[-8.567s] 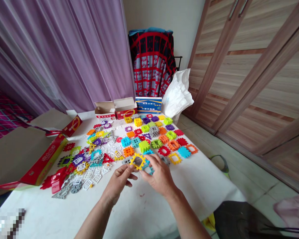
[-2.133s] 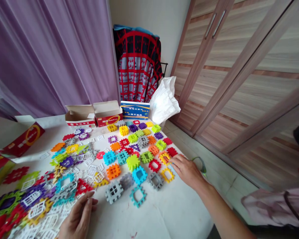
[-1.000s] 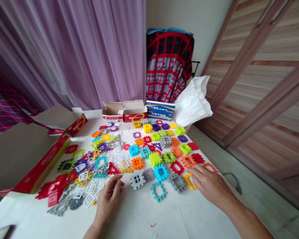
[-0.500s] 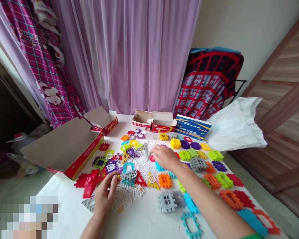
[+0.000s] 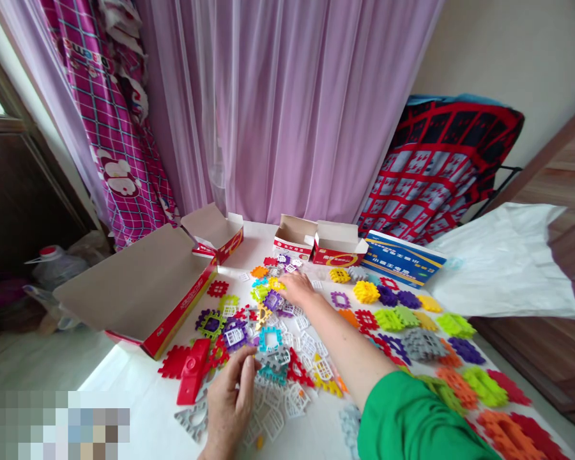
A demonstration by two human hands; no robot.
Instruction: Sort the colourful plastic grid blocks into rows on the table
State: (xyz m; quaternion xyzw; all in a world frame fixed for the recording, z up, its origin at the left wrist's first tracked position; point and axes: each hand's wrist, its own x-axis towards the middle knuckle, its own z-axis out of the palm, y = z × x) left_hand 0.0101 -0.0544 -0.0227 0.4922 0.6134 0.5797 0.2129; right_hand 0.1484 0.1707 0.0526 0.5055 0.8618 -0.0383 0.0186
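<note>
My right hand point(image 5: 297, 289) reaches across the pile, its fingers closed at the edge of a yellow notched building block point(image 5: 276, 283); part of the grip is hidden. Nearer to me, my left hand point(image 5: 232, 390) rests at the front of the pile with loosely bent fingers and nothing visible in them. Around it lie a red bar-shaped piece point(image 5: 193, 372), a grey triangular piece point(image 5: 190, 420) and white lattice window pieces point(image 5: 273, 423). A turquoise square frame point(image 5: 270, 339) and a purple block with a white window point(image 5: 234, 335) lie between the hands.
Blocks sorted by colour cover the right side, among them lime green point(image 5: 455, 325) and grey stacks point(image 5: 424, 345). A large open carton point(image 5: 182, 313) stands left. Smaller open boxes point(image 5: 338, 255), a blue box point(image 5: 405, 259) and a white sack point(image 5: 508, 262) line the back.
My right hand has moved left and farther back to the yellow block, bringing a green sleeve into view. My left hand stays at the pile's front. The camera view has turned slightly left.
</note>
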